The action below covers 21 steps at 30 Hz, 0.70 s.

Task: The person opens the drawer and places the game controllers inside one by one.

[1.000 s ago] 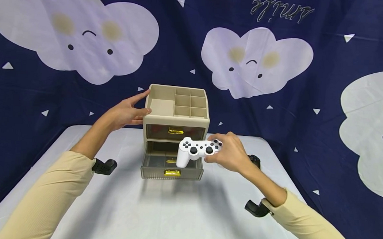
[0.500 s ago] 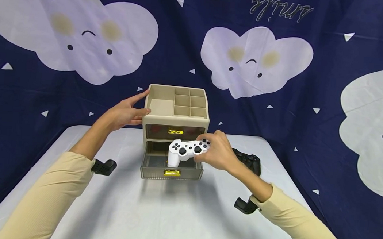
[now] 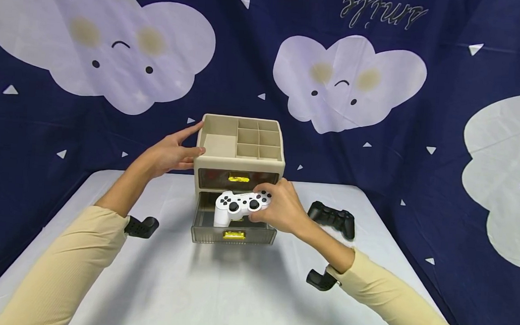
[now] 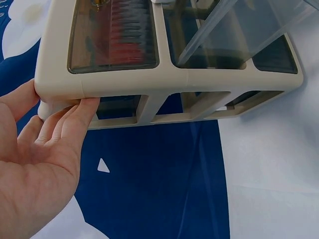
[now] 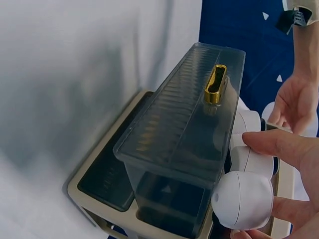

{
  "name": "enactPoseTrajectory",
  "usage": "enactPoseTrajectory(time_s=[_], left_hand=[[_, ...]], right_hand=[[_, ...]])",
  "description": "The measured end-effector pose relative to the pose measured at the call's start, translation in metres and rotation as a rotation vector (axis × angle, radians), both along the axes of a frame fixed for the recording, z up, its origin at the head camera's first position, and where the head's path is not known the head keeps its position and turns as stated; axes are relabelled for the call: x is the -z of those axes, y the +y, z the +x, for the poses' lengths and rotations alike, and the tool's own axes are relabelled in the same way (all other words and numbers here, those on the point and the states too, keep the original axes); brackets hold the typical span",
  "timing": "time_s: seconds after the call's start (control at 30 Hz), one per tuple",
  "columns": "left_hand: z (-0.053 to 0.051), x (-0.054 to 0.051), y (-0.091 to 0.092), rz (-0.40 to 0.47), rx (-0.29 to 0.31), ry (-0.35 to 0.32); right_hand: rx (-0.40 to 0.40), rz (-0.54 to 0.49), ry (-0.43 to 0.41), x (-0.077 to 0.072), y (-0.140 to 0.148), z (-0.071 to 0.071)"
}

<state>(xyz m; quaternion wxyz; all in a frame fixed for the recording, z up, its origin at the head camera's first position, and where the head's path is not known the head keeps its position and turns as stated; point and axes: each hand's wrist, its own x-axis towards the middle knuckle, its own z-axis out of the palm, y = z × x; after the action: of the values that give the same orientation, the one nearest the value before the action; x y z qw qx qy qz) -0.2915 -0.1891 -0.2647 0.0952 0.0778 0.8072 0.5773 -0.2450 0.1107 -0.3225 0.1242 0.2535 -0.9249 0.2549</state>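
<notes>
A cream desktop organizer (image 3: 238,164) stands on the table, its lower see-through drawer (image 3: 208,235) pulled out. My right hand (image 3: 286,207) pinches a white game controller (image 3: 223,214) by one end and holds it over that drawer. In the right wrist view the controller (image 5: 245,199) is beside the drawer front (image 5: 179,109), with a thumb and fingers around it. My left hand (image 3: 168,154) rests against the organizer's upper left side, fingers spread, thumb at the top edge. The left wrist view shows those fingers (image 4: 75,122) on the side frame.
A black game controller (image 3: 331,219) lies on the white tabletop (image 3: 225,294), right of the organizer. The organizer's upper drawer (image 3: 214,179) is closed, with reddish contents seen through it. A dark blue cloud-patterned cloth (image 3: 243,72) hangs behind.
My right hand has moved left with the white controller, bringing it from the drawer's right part across its middle. The black controller has come into full view. My left hand has stayed put.
</notes>
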Motion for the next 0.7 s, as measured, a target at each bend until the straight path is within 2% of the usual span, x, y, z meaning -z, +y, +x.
enactPoseTrajectory(time_s=[0.33, 0.7], left_hand=[[0.001, -0.002, 0.001, 0.004, 0.005, -0.003], [0.002, -0.002, 0.001, 0.001, 0.004, -0.009]], right_hand=[[-0.032, -0.013, 0.017, 0.006, -0.011, -0.002], [-0.031, -0.010, 0.017, 0.016, -0.018, -0.003]])
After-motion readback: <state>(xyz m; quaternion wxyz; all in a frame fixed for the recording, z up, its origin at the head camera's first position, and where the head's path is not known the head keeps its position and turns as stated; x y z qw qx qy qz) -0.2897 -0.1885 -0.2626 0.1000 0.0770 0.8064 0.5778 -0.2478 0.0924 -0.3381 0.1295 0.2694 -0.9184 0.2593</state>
